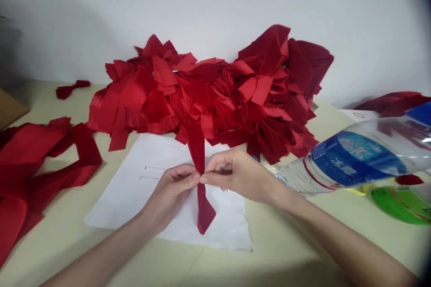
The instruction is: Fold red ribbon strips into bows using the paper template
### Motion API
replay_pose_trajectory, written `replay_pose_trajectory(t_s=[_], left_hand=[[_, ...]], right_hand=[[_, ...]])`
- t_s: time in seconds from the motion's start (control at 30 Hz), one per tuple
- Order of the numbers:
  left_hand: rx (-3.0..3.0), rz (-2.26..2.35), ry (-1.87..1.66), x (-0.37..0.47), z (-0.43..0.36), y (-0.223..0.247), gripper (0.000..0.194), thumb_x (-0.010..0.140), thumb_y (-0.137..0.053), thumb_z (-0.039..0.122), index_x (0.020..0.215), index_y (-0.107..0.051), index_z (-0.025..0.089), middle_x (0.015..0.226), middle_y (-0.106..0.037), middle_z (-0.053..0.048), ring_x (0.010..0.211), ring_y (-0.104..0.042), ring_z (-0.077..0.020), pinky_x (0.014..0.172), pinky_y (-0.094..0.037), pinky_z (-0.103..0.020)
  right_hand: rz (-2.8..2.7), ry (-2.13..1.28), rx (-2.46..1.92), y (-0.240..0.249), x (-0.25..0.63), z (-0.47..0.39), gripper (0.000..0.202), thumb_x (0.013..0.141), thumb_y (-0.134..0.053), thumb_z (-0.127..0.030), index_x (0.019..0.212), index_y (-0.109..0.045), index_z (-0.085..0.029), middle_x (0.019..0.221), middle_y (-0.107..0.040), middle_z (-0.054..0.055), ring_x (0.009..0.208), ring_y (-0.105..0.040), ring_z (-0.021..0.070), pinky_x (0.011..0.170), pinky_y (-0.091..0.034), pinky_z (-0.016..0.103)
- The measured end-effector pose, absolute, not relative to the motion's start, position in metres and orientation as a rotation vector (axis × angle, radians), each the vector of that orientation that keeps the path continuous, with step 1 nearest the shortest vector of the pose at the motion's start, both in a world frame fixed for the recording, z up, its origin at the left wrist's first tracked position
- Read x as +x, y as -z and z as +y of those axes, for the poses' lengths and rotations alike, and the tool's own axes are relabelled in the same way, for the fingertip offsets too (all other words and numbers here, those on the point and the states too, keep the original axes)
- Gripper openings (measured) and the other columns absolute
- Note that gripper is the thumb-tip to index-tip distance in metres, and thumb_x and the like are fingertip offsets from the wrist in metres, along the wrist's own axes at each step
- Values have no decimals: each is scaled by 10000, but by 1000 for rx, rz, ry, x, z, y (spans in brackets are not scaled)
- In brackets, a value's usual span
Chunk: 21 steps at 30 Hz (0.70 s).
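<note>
A dark red velvet ribbon (205, 213) stands lengthwise between my hands, pinched narrow at its middle. My left hand (171, 188) grips that middle from the left between thumb and fingers. From the right, my right hand (242, 175) closes thumb and fingertips at the same spot; the exact folds there are covered by the fingers. One looped end of the ribbon points to the pile behind, the other hangs toward me. Beneath lies a white paper sheet (134, 202) with thin black lines drawn on it.
A large heap of folded red ribbon pieces (208, 94) rises against the wall. Loose long red ribbon (84, 152) spreads at the left, near a small tied bow (72, 89) and a cardboard box (11, 107). Rightward lie a clear bottle (353, 159) and a green packet (397, 204).
</note>
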State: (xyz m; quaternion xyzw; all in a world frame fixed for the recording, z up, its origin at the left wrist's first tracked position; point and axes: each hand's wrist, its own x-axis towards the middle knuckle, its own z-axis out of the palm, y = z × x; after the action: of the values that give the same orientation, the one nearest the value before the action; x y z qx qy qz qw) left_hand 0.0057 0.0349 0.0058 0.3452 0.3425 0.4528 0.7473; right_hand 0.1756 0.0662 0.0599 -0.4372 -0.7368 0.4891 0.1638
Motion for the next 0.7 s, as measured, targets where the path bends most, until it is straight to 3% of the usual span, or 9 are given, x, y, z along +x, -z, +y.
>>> replay_pose_trajectory(t_s=[0.3,0.7], left_hand=[[726,719,-988,7,36,-4,150,767,-641,158,618,-651,167,570,-563,45,611,-468,-76,647,-362,-200],[743,716,-971,6,36,-6,135,753,-660,169,619,-666,160,611,-597,30,653,-495,-87,678,-368,-208]], right_hand=[[-2189,-1649,-1128,-64,182,71,243,782,-602,-378,763,-632,-137,559,-488,-34,501,-407,59,448,-280,192],[-2243,-1607,-1112,-62,183,76,295,808,-556,-404,699,-599,-133,548,-469,-39,494,-378,57,453,-269,199]])
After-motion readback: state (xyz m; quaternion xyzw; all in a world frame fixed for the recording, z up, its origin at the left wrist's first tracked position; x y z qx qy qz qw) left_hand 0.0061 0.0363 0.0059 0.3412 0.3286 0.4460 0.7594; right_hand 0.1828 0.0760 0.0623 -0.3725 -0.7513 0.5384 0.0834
